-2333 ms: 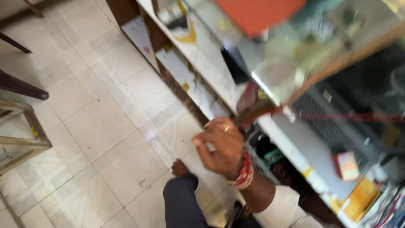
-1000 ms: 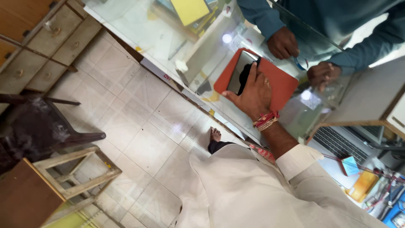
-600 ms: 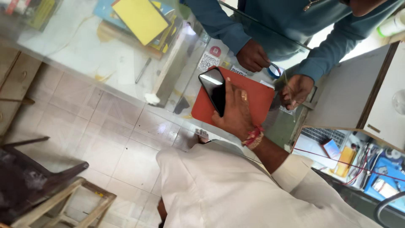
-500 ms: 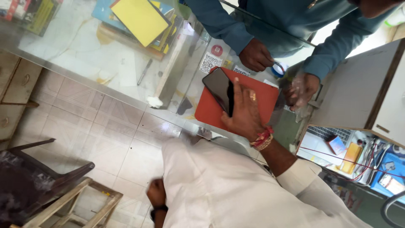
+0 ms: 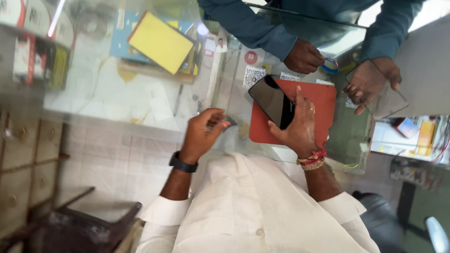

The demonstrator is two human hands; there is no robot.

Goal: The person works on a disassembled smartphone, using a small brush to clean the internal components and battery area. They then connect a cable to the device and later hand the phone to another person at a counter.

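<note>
My right hand holds a black smartphone tilted above a red mat on the glass counter. My left hand is raised over the counter's near edge, its fingers pinched on a small dark object that I cannot make out. A black watch sits on that wrist, and red and gold bangles on the right wrist.
Across the counter, another person in a blue sleeve holds a clear glass sheet in one hand and a small blue thing in the other. Yellow and blue booklets lie under the glass. A dark chair stands at lower left.
My left hand has come up from beside my body to the counter's edge and now pinches a small object. My right hand still holds the phone over the red mat.
</note>
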